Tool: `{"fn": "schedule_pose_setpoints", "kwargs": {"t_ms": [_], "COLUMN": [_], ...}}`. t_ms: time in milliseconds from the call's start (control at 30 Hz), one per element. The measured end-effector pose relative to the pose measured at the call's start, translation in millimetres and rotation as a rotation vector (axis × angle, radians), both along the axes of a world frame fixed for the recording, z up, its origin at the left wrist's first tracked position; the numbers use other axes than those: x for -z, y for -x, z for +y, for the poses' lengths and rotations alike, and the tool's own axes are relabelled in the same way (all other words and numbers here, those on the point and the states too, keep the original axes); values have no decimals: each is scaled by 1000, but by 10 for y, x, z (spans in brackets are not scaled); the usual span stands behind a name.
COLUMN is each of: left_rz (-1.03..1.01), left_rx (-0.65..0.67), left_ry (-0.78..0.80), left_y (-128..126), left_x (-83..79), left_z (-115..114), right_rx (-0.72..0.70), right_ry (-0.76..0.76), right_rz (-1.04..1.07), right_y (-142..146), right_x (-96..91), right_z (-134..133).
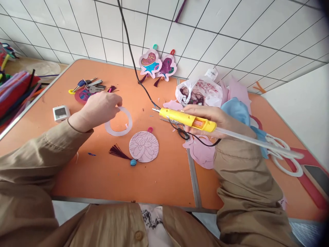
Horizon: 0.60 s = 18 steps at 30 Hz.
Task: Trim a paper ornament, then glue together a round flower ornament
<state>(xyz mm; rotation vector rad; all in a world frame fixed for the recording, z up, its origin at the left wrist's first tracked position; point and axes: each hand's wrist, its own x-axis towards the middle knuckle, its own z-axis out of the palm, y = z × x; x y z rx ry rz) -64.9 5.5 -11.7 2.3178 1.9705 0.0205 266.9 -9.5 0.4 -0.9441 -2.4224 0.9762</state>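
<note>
My left hand (pixel 99 108) pinches the upper left edge of a white paper ring (pixel 118 128) that lies on the orange table (pixel 108 171). My right hand (pixel 210 120) grips a yellow hot glue gun (pixel 186 118), its metal tip pointing left toward the ring and a clear glue stick (pixel 257 141) sticking out behind. Below the ring lies a round paper disc with a flower outline (pixel 144 146), a purple tassel (pixel 117 151) and a blue bead (pixel 133 162) at its lower left. The gun's black cord (pixel 133 61) runs up the tiled wall.
Keys (pixel 88 85) and a small white device (pixel 61 113) lie at the left. Two coloured paper ornaments (pixel 157 65) lean at the wall. A plastic bag (pixel 199 92), pink and blue sheets (pixel 238 106), white cut-outs (pixel 288 161) and pink scraps (pixel 203 154) crowd the right. Pipe cleaners (pixel 12 92) at far left.
</note>
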Motion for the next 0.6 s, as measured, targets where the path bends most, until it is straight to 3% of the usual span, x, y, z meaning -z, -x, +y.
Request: {"fn": "schedule_pose_setpoints", "kwargs": {"t_ms": [67,133,200,267,333,467,600], "left_rz": [135,213,251,206,123,146,260], "left_rx": [-35,23,223,541,699,786,834], "left_ry": [-9,-42,6,146,159,86,42], "left_y": [-12,-87,-198,-318,-423,-559,-649], "left_x": [-19,-46,-48,9,122,333,351], "left_z": [-64,-222,-443,-676,-871,-1082,-1148], "right_rx": [-60,-91,-119,-127,-112,-126,-111], "right_ry": [11,22,33,36,30,9,13], "right_rz": [-15,-54,-134,-227,-291,-336,-364], "right_y": [-20,-19,7,48,88,128,129], "right_x": [-16,-26,-27,-18,0,35,49], "right_z": [9,9,1,-10,-19,-28,-42]}}
